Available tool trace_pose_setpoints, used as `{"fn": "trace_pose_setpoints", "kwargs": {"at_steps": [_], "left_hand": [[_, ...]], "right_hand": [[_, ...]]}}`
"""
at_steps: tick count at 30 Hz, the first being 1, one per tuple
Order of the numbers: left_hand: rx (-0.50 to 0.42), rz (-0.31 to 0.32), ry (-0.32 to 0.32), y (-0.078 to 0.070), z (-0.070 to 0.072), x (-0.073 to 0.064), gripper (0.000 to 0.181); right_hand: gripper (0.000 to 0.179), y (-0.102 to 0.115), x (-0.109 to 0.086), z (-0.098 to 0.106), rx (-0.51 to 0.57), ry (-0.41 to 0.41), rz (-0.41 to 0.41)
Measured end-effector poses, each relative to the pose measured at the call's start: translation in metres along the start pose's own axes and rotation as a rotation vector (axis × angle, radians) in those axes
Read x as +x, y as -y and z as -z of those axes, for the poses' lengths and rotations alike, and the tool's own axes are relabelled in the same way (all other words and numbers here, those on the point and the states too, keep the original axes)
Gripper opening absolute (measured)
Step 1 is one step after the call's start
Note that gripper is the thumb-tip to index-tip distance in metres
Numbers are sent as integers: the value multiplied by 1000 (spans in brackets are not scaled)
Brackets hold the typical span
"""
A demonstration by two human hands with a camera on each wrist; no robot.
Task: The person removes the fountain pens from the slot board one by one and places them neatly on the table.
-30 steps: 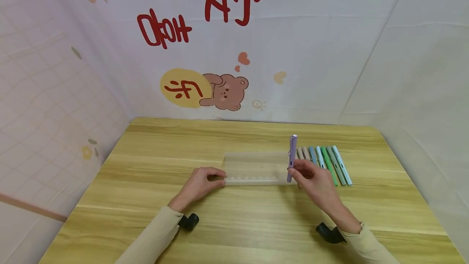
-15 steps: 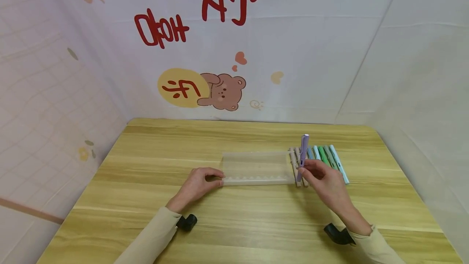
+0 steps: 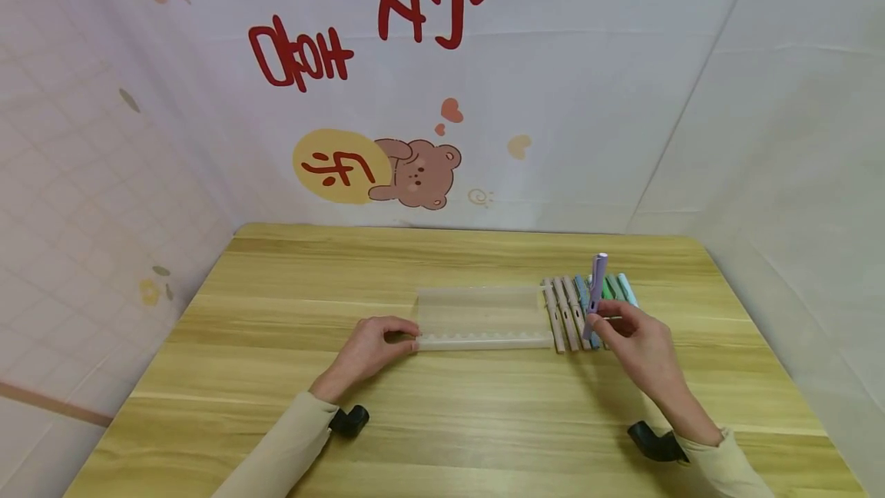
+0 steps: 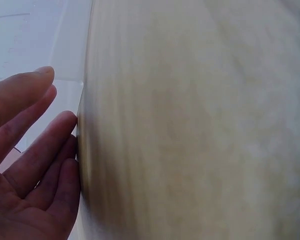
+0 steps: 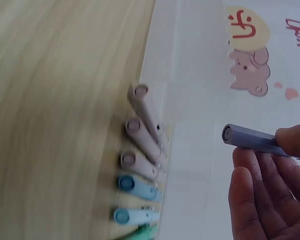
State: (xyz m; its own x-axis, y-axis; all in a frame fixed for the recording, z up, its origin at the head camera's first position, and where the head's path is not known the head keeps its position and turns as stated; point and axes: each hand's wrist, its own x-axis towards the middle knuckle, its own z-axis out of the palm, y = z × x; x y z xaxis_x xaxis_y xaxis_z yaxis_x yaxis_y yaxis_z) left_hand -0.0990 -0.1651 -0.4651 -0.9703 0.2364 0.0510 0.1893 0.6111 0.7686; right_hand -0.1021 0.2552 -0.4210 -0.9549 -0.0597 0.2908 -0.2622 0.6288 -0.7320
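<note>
My right hand (image 3: pixel 639 340) holds a lavender pen (image 3: pixel 598 283) nearly upright between thumb and fingertips, clip end up. It overlaps the row of pens in the head view. In the right wrist view the end of this lavender pen (image 5: pixel 247 137) points toward the pens. A translucent pen rack (image 3: pixel 484 342) with a scalloped ledge stands at mid-table. At its left end, my left hand (image 3: pixel 369 348) pinches the corner between thumb and index finger. The other fingers of the left hand (image 4: pixel 40 165) reach down near the tabletop.
Several pens lie side by side right of the rack: taupe pens (image 3: pixel 556 313), a blue pen (image 5: pixel 135 185), a light blue pen (image 5: pixel 132 216), then green and grey-green ones partly hidden by the right hand. The wooden table (image 3: pixel 456 421) meets a printed white cloth (image 3: pixel 574 98) behind.
My right hand has moved right with the lavender pen, from the rack's right end to above the middle of the pen row. The left hand stays at the rack's left end.
</note>
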Motion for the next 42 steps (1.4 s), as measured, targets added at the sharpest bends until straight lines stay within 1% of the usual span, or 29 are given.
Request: {"fn": "trace_pose_setpoints", "kwargs": {"at_steps": [10, 16, 22, 28, 32, 36, 42], "left_hand": [[1, -4, 5, 1, -2, -2, 15], [-4, 13, 3, 2, -3, -4, 15], [1, 11, -1, 4, -3, -4, 15], [0, 15, 0, 6, -3, -4, 16], [-3, 31, 7, 5, -2, -4, 16], [-21, 31, 16, 2, -1, -1, 15], [-31, 31, 18, -1, 2, 3, 15]], "right_hand": [[27, -19, 0, 21, -26, -43, -58], [34, -34, 0, 35, -39, -36, -96], [41, -50, 3, 50, -60, 2, -119], [44, -66, 9, 60, -109, 37, -136], [48, -75, 12, 66, -137, 96, -167], [50, -85, 15, 75, -178, 145, -197], [47, -96, 22, 82, -251, 201, -200]]}}
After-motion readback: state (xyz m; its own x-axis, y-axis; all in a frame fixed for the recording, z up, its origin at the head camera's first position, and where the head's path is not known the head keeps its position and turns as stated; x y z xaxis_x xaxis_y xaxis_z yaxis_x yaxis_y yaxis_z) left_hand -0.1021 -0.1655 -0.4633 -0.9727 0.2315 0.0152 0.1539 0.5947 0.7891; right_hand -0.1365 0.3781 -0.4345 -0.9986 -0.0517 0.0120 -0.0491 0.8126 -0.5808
